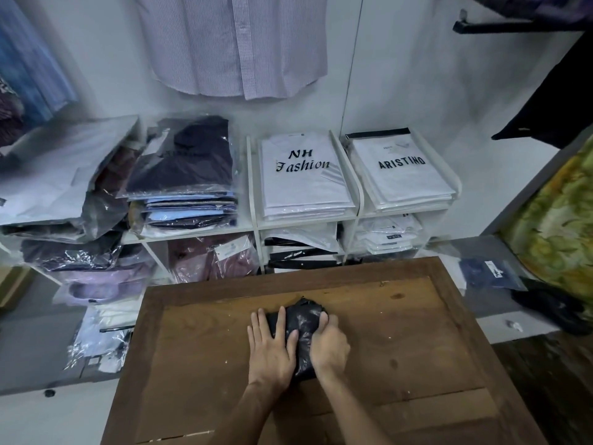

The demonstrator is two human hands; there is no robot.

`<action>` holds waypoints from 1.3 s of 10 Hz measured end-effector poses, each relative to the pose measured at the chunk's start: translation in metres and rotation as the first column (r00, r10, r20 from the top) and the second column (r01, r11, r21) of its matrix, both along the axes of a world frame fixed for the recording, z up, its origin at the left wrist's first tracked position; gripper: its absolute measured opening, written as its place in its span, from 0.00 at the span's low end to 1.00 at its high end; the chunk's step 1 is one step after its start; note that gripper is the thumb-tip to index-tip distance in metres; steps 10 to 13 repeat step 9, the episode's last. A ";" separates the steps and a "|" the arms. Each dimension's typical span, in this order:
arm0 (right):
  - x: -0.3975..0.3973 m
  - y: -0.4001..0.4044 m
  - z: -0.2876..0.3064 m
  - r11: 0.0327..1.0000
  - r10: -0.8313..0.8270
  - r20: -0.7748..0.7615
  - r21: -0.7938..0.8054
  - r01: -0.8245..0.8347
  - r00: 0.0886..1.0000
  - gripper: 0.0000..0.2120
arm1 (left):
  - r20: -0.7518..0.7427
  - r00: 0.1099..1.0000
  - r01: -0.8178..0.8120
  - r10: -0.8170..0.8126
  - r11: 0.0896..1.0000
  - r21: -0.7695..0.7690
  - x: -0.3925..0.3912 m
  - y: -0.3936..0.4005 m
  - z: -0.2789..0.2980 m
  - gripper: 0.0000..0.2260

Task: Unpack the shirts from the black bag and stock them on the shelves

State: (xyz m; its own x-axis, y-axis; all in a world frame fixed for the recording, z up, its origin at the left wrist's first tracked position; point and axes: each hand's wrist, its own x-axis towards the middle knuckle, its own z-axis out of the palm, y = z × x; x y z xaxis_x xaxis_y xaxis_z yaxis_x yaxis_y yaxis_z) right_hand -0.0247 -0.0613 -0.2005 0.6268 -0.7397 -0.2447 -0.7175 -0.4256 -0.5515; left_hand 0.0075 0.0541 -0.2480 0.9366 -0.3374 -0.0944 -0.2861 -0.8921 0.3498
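The black bag (300, 319) lies folded into a small bundle on the brown wooden table (401, 332). My left hand (272, 345) presses flat on its left side with straight fingers. My right hand (329, 343) grips its right side, fingers curled over the plastic. Behind the table the white shelves (253, 184) hold stacks of bagged shirts: white ones marked NH Fashion (301, 175), white ones marked ARISTINO (401, 170), and dark and blue ones (189, 175) to the left. Lower compartments hold more bagged shirts (211, 255).
A striped shirt (234, 43) hangs on the wall above the shelves. Bagged shirts lie piled on the floor at left (102, 316). A blue bagged item (491, 273) and a dark bag (552, 305) lie on the floor at right, beside a green patterned cloth (558, 226).
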 end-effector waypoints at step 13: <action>-0.001 -0.028 -0.001 0.631 0.755 -0.011 -0.260 -0.731 0.656 0.23 | -0.181 0.981 0.092 -0.074 0.991 0.095 0.031 -0.001 0.048 0.25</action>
